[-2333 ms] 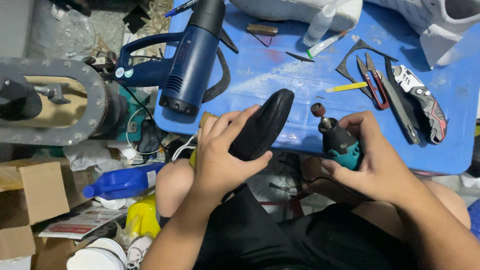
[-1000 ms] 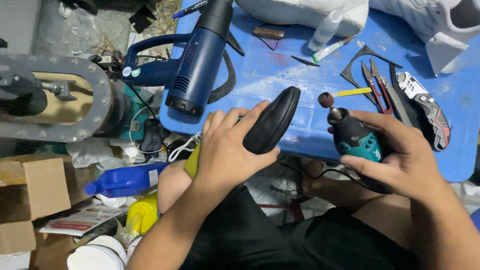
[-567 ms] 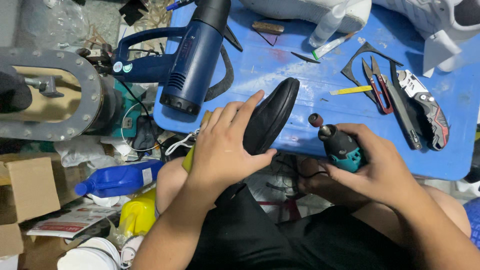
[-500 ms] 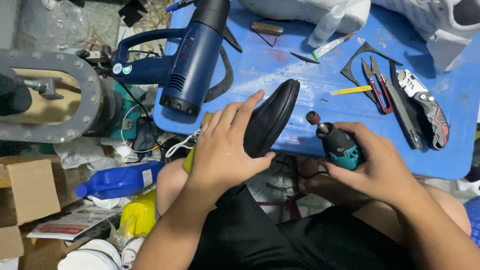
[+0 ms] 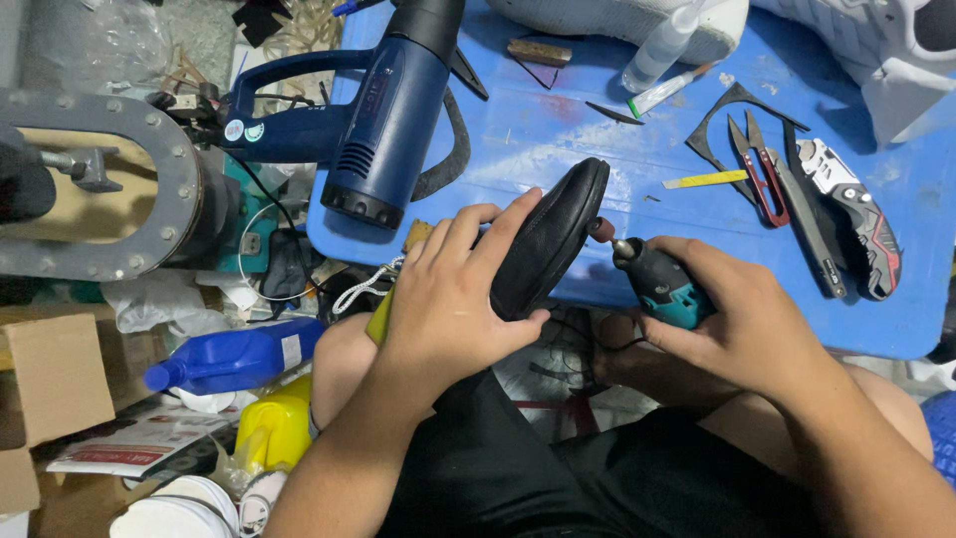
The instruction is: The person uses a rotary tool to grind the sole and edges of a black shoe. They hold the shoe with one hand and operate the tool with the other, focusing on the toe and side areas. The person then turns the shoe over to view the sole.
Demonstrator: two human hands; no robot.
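Two hands work over the blue surface: left hand clasps a black sole on edge, right hand grips a teal rotary tool, its tip touching the sole.

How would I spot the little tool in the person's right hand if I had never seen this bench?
Start at the blue table and go to its near edge. There the right hand grips a stubby black-and-teal rotary tool. Unlike the large blue heat gun nearby, it has a small round tip against a black sole piece.
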